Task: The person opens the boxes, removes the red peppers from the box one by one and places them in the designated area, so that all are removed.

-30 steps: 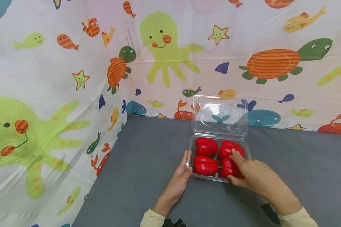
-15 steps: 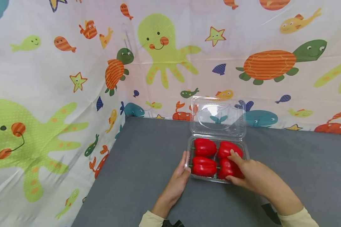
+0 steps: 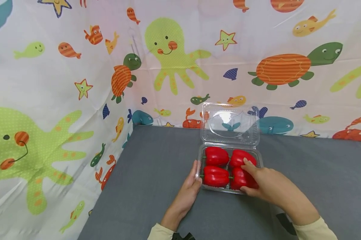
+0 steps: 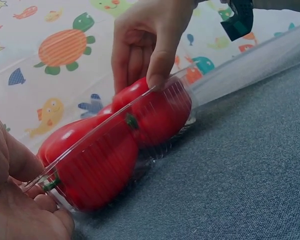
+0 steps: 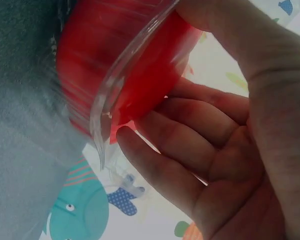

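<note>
Red bell peppers lie in two rows inside a clear plastic clamshell container. Its left rim is gripped by my left hand, the thumb over the edge and the fingers along the outside. My right hand holds the front right bell pepper, fingers at its far side and thumb at the near edge. Behind it sits another bell pepper. The front left bell pepper shows its green stem through the container wall in the left wrist view. A rear left bell pepper lies beyond.
The container's clear lid stands raised at the back, hinged to the base. A grey cloth covers the table. White curtains printed with sea animals rise behind it and along the left.
The head view has shifted slightly. Both hands, the container and the bell peppers keep the same arrangement.
</note>
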Demonstrator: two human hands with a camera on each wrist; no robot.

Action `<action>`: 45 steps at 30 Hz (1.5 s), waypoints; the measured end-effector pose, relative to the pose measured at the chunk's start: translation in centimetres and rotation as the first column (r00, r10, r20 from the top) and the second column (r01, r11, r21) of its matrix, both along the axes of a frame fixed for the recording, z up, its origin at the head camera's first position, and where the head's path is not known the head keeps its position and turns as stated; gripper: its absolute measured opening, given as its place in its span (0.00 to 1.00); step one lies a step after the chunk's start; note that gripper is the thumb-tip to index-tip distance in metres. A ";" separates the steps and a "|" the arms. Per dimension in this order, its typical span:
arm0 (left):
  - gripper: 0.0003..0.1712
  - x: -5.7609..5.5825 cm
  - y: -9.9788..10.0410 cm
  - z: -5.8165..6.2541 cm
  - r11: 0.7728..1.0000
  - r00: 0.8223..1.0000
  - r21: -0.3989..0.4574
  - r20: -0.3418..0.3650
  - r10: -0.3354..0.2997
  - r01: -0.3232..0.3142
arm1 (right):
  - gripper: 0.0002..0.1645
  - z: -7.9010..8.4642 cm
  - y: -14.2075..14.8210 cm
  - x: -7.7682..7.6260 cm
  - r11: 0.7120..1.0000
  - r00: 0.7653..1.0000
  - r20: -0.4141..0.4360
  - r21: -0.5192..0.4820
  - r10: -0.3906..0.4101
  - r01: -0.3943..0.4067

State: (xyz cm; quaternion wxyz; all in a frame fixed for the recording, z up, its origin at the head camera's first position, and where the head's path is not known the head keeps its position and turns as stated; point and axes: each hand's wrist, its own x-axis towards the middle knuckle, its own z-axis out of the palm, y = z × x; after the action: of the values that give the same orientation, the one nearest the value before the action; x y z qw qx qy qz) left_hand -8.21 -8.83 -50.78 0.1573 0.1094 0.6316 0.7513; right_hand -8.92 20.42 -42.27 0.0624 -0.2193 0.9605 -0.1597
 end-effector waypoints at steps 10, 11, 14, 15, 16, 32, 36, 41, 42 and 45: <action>0.41 0.0 0.2 -0.1 1.000 1.000 0.000 0.007 -0.011 0.011 | 0.48 -0.2 0.0 0.2 1.000 0.998 -0.055 -0.010 0.013 -0.013; 0.40 0.0 0.2 -0.1 1.000 1.000 -0.003 0.007 -0.009 0.009 | 0.48 -0.2 0.0 0.2 1.000 0.999 -0.051 -0.012 0.011 -0.012; 0.40 0.0 0.2 0.0 1.000 1.000 -0.006 0.013 -0.007 0.007 | 0.47 -0.2 0.1 0.1 1.000 1.000 -0.027 -0.021 0.009 -0.009; 0.40 0.0 0.2 0.0 1.000 1.000 -0.003 0.010 -0.006 0.006 | 0.48 -0.2 0.1 0.0 1.000 1.000 -0.018 -0.025 0.010 -0.011; 0.40 0.0 0.2 0.0 1.000 1.000 0.000 0.009 -0.003 0.003 | 0.48 -0.1 0.2 0.0 0.999 1.000 -0.010 -0.030 0.011 -0.012; 0.40 -0.1 0.1 0.0 1.000 1.000 0.005 0.009 -0.007 0.007 | 0.48 0.1 1.5 -0.5 0.990 0.999 0.020 -0.130 0.048 -0.045; 0.40 -0.1 0.1 -0.2 1.000 1.000 0.001 0.003 0.002 -0.002 | 0.47 0.3 1.7 -0.6 0.989 0.998 0.052 -0.142 0.044 -0.036; 0.40 -0.1 0.0 -0.2 1.000 1.000 0.010 0.006 0.007 -0.007 | 0.58 0.5 1.6 -0.5 0.994 0.995 0.093 -0.112 0.020 -0.009; 0.40 -0.1 -0.1 -0.1 1.000 1.000 0.010 0.012 0.005 -0.005 | 0.60 0.5 1.6 -0.5 0.995 0.994 0.104 -0.104 0.016 -0.005; 0.41 -0.1 -0.1 -0.1 1.000 1.000 0.023 0.011 -0.003 0.003 | 0.60 0.4 1.4 -0.5 0.998 0.992 0.126 -0.070 0.007 0.002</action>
State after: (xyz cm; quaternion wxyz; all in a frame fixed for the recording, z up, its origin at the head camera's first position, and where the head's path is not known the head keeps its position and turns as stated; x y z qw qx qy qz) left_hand -8.33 -8.93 -50.88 0.1606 0.1079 0.6219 0.7588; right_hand -9.38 21.85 -41.83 0.1154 -0.2120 0.9481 -0.2069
